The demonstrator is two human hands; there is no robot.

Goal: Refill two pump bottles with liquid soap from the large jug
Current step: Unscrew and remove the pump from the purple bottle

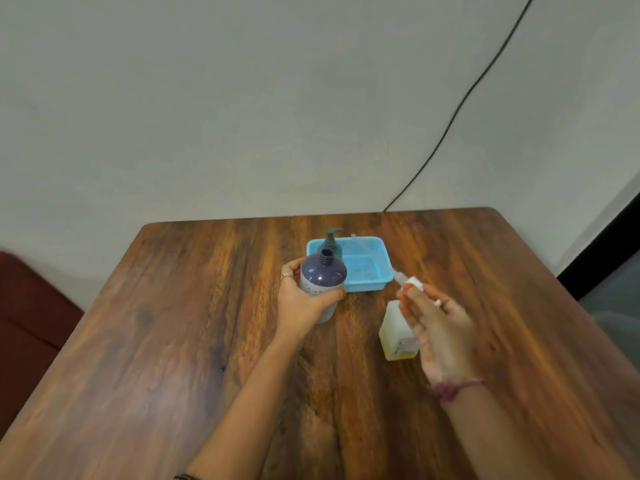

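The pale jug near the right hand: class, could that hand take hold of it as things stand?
Probably not straight away. The right hand is right beside the pale jug with nothing between them, but its fingertips pinch a white pump head; that would likely have to be put down first.

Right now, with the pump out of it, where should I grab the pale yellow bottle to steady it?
Grip the pale yellow bottle round its flat-sided lower body, coming from the right. It stands upright and unheld, just under the right hand, which pinches the white pump.
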